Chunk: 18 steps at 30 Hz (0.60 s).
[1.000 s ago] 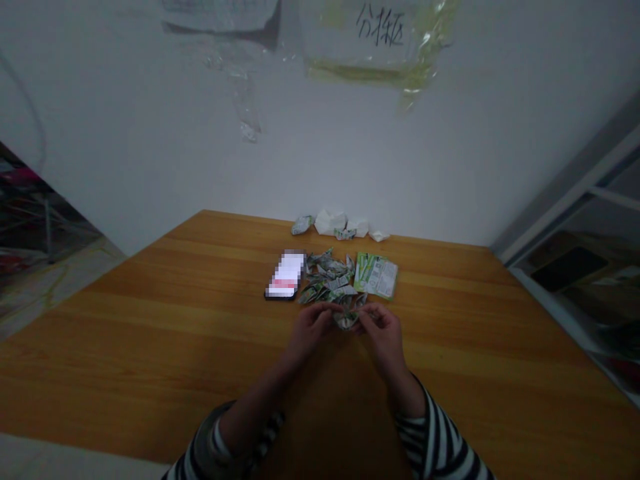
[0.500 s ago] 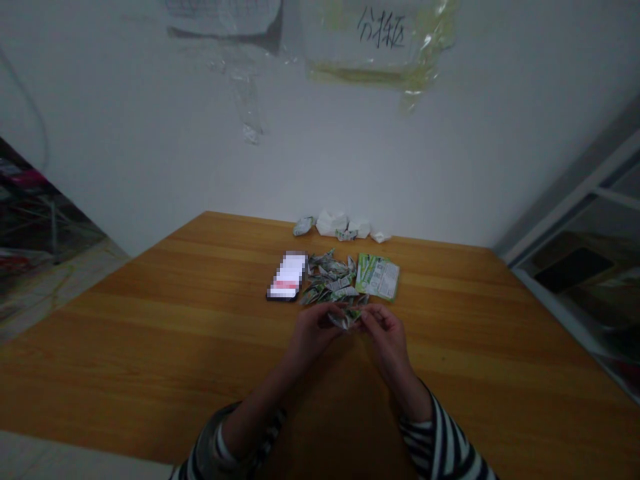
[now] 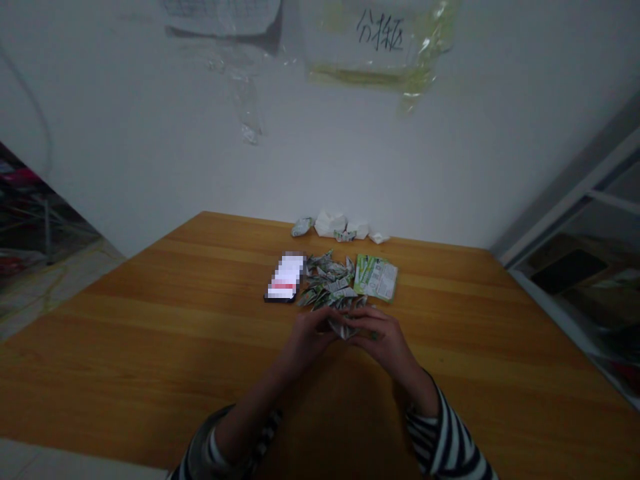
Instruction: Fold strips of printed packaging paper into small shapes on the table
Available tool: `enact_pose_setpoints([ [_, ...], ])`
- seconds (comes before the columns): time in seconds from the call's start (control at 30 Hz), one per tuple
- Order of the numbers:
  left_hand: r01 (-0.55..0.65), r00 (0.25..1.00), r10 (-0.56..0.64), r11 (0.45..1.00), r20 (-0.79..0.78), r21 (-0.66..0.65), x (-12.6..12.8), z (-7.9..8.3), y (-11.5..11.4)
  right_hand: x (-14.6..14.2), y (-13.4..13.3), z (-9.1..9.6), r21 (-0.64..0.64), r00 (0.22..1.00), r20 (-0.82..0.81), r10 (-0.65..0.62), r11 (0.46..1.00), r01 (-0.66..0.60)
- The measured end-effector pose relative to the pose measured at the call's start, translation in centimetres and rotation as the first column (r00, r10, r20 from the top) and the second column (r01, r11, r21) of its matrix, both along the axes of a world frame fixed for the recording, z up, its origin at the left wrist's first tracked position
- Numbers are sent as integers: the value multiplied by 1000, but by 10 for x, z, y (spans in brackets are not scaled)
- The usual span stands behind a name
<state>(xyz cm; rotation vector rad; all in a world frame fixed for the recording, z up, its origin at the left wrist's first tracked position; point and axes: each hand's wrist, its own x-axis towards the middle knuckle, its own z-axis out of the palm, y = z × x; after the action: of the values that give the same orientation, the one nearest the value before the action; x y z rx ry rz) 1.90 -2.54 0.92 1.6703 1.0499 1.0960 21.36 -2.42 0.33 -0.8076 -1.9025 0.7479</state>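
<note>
My left hand [image 3: 309, 333] and my right hand [image 3: 383, 338] meet over the wooden table [image 3: 150, 347], both pinching a small folded piece of printed green-and-white paper [image 3: 344, 326] between the fingertips. Just beyond them lies a heap of several similar folded paper pieces [image 3: 330, 283]. To its right rests a flat stack of green printed sheets [image 3: 376, 277]. Both my sleeves are striped.
A phone [image 3: 285, 278] with a lit screen lies left of the heap. Crumpled white paper bits [image 3: 336, 225] sit at the table's far edge by the wall. A metal frame [image 3: 575, 193] stands on the right. Taped plastic and paper hang on the wall.
My hands have drawn closer together and slightly lower, the right fingers now folded over the paper piece. Everything else stays put.
</note>
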Motion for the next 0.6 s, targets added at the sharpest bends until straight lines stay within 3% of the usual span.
enact_pose_setpoints([
  [0.3, 42, 974, -17, 994, 224, -104, 6, -2, 1, -4, -5, 5, 5, 996, -32, -78, 997, 78],
  [0.6, 57, 913, 46, 969, 406, -240, 12, 8, -2, -14, -6, 3, -177, 917, -187, -352, 930, 321],
])
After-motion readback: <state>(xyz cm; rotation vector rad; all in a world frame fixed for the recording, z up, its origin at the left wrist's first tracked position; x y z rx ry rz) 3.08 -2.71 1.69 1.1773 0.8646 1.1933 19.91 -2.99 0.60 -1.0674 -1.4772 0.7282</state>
